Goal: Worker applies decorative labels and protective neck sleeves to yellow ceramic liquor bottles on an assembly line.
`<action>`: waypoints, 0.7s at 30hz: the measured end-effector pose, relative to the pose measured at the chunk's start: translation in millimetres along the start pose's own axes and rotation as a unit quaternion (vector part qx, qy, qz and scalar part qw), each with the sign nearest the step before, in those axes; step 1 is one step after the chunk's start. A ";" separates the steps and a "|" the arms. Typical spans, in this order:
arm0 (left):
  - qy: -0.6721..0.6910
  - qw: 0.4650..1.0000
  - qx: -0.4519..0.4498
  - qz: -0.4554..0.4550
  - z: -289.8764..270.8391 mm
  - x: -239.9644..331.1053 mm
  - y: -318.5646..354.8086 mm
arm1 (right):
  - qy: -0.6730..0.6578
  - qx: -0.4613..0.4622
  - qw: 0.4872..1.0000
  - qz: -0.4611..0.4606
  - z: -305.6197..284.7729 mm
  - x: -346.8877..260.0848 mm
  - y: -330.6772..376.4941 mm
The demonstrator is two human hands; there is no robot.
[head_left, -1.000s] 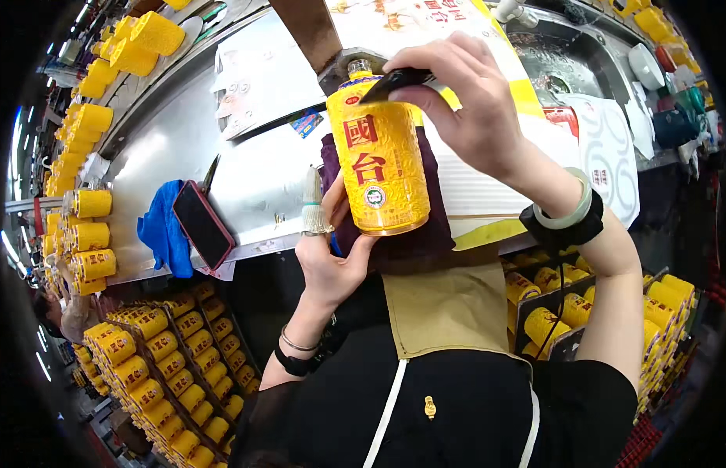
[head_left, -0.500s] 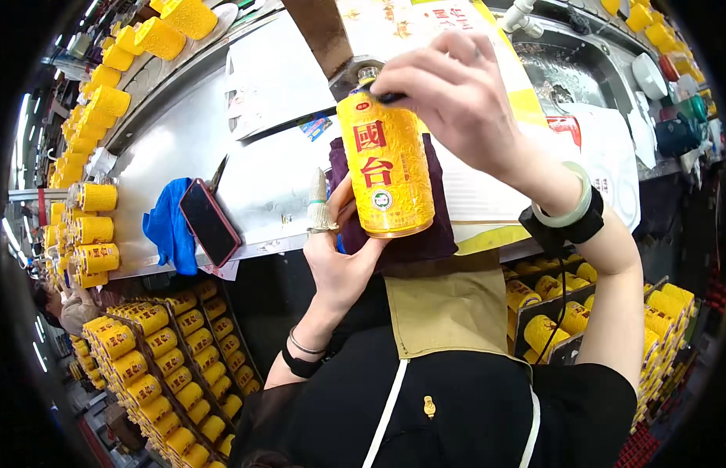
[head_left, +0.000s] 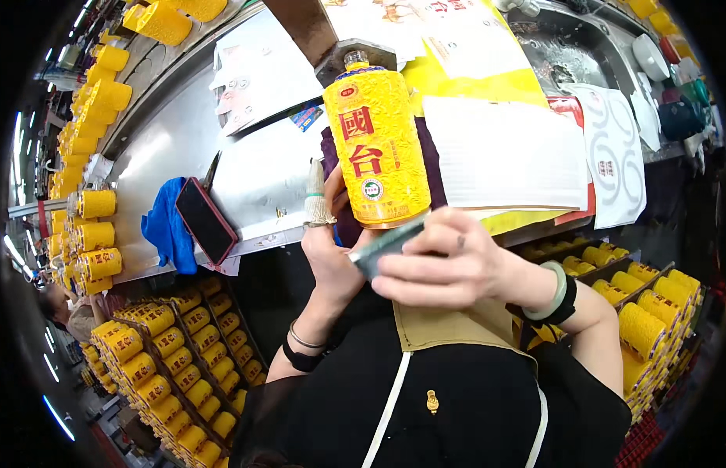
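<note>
A yellow embossed bottle (head_left: 378, 148) with red characters and a clear glass neck lies tilted on a dark purple cloth (head_left: 431, 152), its neck pointing away from me. My left hand (head_left: 332, 265) holds it from below at the left, near its base; a pale ribbed finger cover (head_left: 317, 195) sits on one raised finger. Pinched in my right hand (head_left: 449, 269) is a flat dark green piece (head_left: 388, 246), blurred by motion, close to the bottle's base. Whether that piece touches the bottle I cannot tell.
A phone (head_left: 206, 221) and blue cloth (head_left: 166, 226) lie left on the metal bench. White sheets (head_left: 503, 152) cover its right, before a sink (head_left: 570, 58). Beyond the neck stands a metal block (head_left: 328, 62). Racks of yellow bottles (head_left: 168, 366) flank me below.
My right hand has moved from the bottle's neck down to its base, with the dark green piece now plainly showing. The bottle has shifted slightly left and away, still in my left hand.
</note>
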State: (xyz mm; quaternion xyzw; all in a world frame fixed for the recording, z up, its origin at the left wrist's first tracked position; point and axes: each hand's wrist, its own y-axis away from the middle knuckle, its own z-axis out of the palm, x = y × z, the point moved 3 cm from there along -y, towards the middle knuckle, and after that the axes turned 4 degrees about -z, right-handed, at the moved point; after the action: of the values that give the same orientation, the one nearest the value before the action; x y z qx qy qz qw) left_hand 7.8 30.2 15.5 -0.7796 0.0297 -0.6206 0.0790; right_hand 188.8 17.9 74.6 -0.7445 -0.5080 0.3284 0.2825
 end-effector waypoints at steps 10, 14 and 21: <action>-0.247 0.939 0.000 0.237 9.7 25.5 13.1 | -0.030 0.134 0.864 0.485 -6.2 23.9 43.1; -0.323 0.907 -0.003 0.271 11.0 33.6 10.8 | -0.103 0.191 0.798 0.562 -22.4 27.3 49.5; -0.098 0.979 0.063 0.166 3.0 2.1 22.9 | -0.120 0.197 0.848 0.478 -12.5 9.9 27.0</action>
State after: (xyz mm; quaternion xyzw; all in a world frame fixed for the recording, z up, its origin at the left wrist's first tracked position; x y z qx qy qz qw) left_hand 12.4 7.6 13.3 -0.8140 0.1118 -0.5203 0.2328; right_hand 216.6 17.4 60.1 -0.7790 -0.0443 0.6024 0.1681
